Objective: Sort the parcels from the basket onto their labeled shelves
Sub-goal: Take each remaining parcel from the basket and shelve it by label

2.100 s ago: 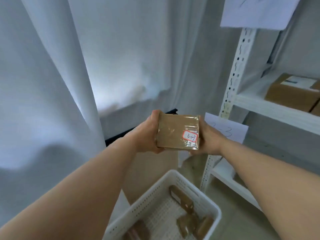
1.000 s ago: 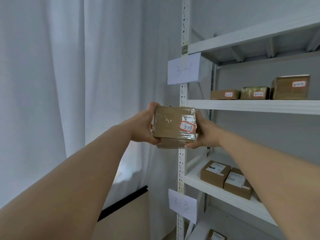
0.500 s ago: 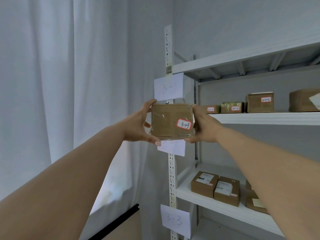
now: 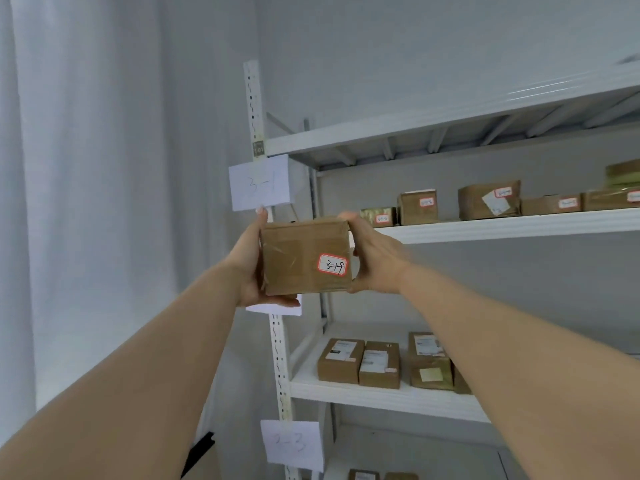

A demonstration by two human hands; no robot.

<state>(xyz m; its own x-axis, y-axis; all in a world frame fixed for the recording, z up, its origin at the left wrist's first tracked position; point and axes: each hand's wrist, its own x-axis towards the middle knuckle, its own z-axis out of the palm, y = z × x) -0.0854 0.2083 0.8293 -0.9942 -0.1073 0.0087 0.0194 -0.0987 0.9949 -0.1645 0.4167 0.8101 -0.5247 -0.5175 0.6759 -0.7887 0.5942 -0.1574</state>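
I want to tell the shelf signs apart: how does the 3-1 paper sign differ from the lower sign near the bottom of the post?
The 3-1 sign hangs high on the post, level with the top shelf; the lower sign hangs near the frame's bottom. The 3-1 sign's writing reads fairly clearly; the lower sign's is fainter, ending in 3. The left hand's fingertip reaches the 3-1 sign's bottom edge; nothing touches the lower sign. Both are white handwritten paper sheets.

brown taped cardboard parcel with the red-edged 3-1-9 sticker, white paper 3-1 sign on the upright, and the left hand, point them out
brown taped cardboard parcel (image 4: 298, 261), head view, bare front face.
white paper 3-1 sign (image 4: 260, 183), head view, sheet's middle.
left hand (image 4: 247, 263), head view, palm edge beside parcel.
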